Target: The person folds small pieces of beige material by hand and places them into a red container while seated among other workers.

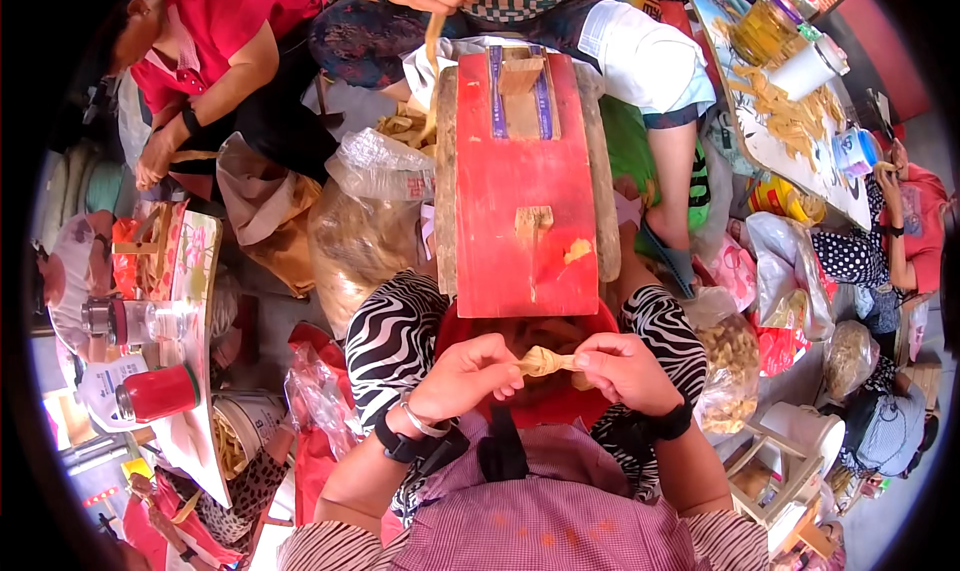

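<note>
My left hand and my right hand face each other above a red tub. Between them a pale yellowish, knotted strip is stretched, its left end pinched by the left fingers and its right end by the right thumb and fingers. Beyond the hands lies a red board on a wooden support. It carries a small wooden block near me and a wooden piece on a purple-edged mount at its far end. Brownish pieces, partly hidden, lie inside the tub.
Co-workers sit opposite and to both sides, one across the board holding a long strip. Plastic bags stand left of the board; a bag of knotted pieces is at right. Tables with jars and more strips flank the space.
</note>
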The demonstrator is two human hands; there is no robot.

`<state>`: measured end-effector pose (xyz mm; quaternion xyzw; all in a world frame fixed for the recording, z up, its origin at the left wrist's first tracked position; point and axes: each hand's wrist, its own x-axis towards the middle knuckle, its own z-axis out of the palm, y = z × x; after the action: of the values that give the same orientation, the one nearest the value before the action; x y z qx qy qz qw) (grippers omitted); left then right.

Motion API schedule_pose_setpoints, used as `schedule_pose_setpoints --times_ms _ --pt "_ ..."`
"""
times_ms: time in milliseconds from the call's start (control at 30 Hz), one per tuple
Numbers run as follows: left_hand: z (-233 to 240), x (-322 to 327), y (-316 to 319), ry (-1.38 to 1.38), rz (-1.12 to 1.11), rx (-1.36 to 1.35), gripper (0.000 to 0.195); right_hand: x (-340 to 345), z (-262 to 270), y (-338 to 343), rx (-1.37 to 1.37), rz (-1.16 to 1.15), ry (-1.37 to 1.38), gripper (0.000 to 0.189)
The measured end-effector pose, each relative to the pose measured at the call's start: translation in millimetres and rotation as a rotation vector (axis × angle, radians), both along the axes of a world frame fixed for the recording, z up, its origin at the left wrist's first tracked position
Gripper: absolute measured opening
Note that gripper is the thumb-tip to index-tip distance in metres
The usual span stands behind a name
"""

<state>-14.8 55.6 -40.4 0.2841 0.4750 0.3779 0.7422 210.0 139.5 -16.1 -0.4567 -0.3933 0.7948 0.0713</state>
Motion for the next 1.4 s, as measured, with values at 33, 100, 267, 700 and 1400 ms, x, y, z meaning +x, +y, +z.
schedule_pose_setpoints --times_ms 33,100,267,700,1400 --pt "-1 1 -1 -0.005 -0.002 -0.002 0.008 1 -2 0 -0.002 -0.002 -0.005 0.017" --pt "-2 4 -3 -0.100 0.064 0.020 0.010 2 -10 1 -0.092 -0.084 0.044 0.014" --pt "8 5 -8 -0.033 0.023 0.073 0.015 8 -17 0 -0.124 -0.169 0.099 0.012" --pt "10 17 7 -0.249 -0.154 -0.218 0.020 -11 5 -5 0.040 0.145 0.002 0.013" --pt "19 -1 46 0.663 0.250 0.454 0.009 -28 8 44 0.604 0.002 -0.115 0.016"
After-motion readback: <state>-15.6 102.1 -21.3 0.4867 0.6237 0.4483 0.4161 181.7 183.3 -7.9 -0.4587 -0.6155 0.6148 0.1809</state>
